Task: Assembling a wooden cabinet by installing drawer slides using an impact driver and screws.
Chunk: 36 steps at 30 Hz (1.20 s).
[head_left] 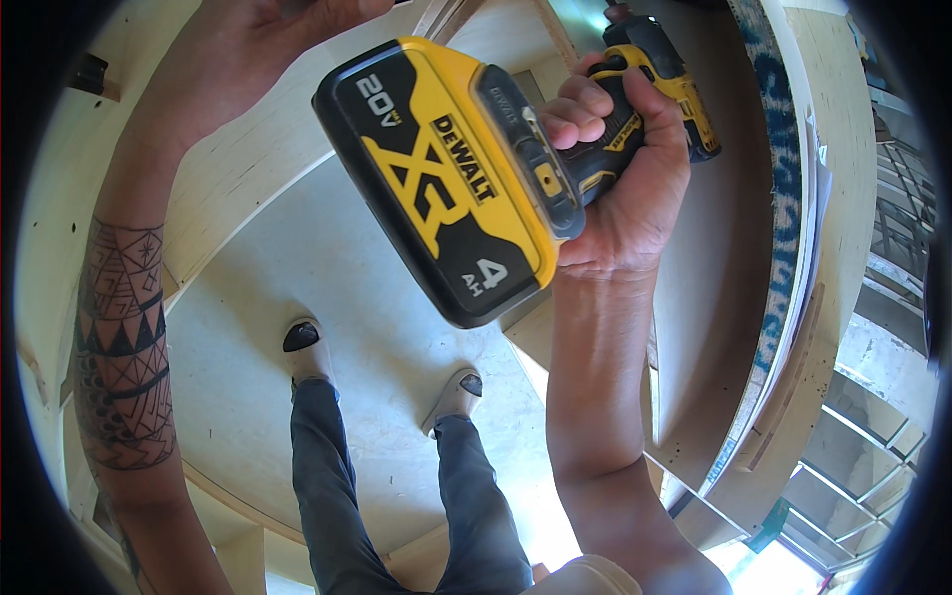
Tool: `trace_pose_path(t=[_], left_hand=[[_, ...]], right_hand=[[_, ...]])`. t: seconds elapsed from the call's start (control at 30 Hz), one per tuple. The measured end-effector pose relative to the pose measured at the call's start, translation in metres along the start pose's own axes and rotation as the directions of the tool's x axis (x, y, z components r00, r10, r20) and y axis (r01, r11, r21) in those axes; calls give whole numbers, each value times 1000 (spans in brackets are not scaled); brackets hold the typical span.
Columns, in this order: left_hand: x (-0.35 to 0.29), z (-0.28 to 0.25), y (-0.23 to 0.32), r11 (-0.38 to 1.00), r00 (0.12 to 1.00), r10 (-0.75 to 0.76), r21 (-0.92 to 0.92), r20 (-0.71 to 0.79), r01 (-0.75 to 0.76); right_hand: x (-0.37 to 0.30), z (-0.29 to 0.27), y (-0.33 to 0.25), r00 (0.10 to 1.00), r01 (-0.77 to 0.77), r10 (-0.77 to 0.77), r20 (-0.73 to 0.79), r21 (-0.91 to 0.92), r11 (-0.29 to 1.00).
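My right hand [635, 178] is wrapped round the grip of a yellow and black cordless impact driver [674, 84]. The driver is raised, its nose toward the top edge, where a small light glows beside it. Its large battery pack [446, 183] faces the camera and fills the upper middle of the view. My left hand [268, 50] reaches up at the top left, beside a pale plywood panel, with the thumb pointing right. The top edge cuts off its other fingers, so anything they hold is hidden.
Curved plywood framing [248, 218] surrounds me. On the right runs a curved panel edge [778, 198] with blue markings. Metal grating [863, 466] lies beyond it. My shoes [307, 347] stand on a pale grey floor [238, 288] below.
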<state>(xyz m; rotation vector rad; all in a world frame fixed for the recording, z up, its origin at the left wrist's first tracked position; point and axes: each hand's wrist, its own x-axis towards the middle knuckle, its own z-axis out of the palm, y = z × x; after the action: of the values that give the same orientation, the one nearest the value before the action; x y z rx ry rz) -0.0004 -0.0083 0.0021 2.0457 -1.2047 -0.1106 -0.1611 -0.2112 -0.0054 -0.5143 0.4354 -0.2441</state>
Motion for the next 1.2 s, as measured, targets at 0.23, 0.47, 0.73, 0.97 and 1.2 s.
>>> trace_pose_path(t=[0.23,0.47,0.73,0.97,1.2], left_hand=[[-5,11,-34,992,985,127,27,-116,-124],[-10,0,-12,995,996,-71,-69,-44,68],[-21,16,2,989,966,19,146,-257,20],[-6,18,-39,990,993,-15,-141,-118,-1],[-8,2,-8,984,974,2,174,-227,38]], right_hand=[[-6,-6,-3,1000,-18,18,3,29,999],[-54,-16,-31,1000,27,-27,-3,-28,999],[-87,-61,-95,996,47,-60,-66,-189,981],[-89,-94,-121,939,200,-278,-202,-334,921],[-84,-81,-112,883,198,-371,-288,-488,850]])
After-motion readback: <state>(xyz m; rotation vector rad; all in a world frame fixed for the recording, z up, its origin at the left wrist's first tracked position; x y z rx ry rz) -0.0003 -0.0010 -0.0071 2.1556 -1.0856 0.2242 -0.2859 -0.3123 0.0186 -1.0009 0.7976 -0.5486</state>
